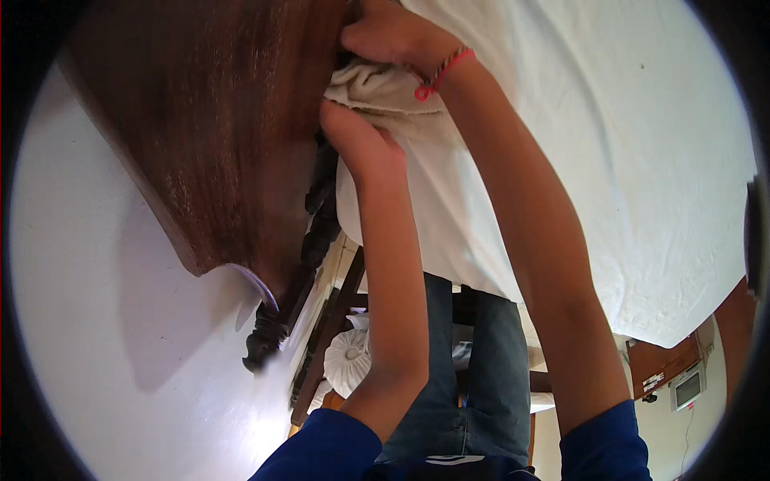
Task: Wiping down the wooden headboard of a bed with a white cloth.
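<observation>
A bed with a dark wooden headboard (pixel 198 120) lies before me, its mattress covered by a white sheet (pixel 601 150). My left hand (pixel 361 138) reaches into the narrow space between headboard and mattress, and the headboard side hides its fingers. Farther along the same edge is my right hand (pixel 397 36), with a braided red bracelet (pixel 445 69) at the wrist; its fingertips are out of sight too. Between the two hands a bunched, cream-coloured fold of cloth (pixel 385 90) lies at the mattress edge. Whether either hand grips cloth is hidden.
A turned dark bedpost (pixel 264 340) stands at the headboard's end, close to a white wall (pixel 78 240). Behind my legs (pixel 487 361) is a round white bolster cushion (pixel 349 361) on wooden furniture. A small screen device (pixel 689 389) is at the far right.
</observation>
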Available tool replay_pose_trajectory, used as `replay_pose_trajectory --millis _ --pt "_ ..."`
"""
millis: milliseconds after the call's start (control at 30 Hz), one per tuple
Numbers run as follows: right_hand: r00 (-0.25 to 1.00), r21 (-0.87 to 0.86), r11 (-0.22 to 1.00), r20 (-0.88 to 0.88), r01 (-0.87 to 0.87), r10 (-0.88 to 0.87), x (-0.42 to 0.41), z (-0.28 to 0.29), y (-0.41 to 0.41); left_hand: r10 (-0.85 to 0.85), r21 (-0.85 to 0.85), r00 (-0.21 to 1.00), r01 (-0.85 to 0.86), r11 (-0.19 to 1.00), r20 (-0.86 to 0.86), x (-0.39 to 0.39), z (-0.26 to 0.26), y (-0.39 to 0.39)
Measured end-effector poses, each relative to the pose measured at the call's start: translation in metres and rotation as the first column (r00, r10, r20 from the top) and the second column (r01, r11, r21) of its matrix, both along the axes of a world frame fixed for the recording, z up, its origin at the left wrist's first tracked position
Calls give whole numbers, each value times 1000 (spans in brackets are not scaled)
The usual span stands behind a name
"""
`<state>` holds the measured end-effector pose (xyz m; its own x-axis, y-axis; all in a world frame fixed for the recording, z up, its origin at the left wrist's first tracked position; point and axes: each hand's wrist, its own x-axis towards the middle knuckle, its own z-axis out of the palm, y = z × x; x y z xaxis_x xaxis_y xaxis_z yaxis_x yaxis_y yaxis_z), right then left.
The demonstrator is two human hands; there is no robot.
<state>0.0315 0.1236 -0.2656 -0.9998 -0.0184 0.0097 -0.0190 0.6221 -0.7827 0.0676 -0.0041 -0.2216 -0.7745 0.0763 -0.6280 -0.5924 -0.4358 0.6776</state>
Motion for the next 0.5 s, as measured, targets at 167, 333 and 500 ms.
replay_pose_trajectory --millis 167,333,500 --pt "683 -640 273 576 718 -448 51 25 -7 -295 -562 953 209 800 -66 50 7 -15" --pt "725 -727 266 436 633 -533 125 29 -21 -412 -595 910 308 742 -43 42 15 -33" --pt "891 -247 857 181 452 -417 155 47 -35 -335 -587 940 237 774 -64 35 -4 -24"
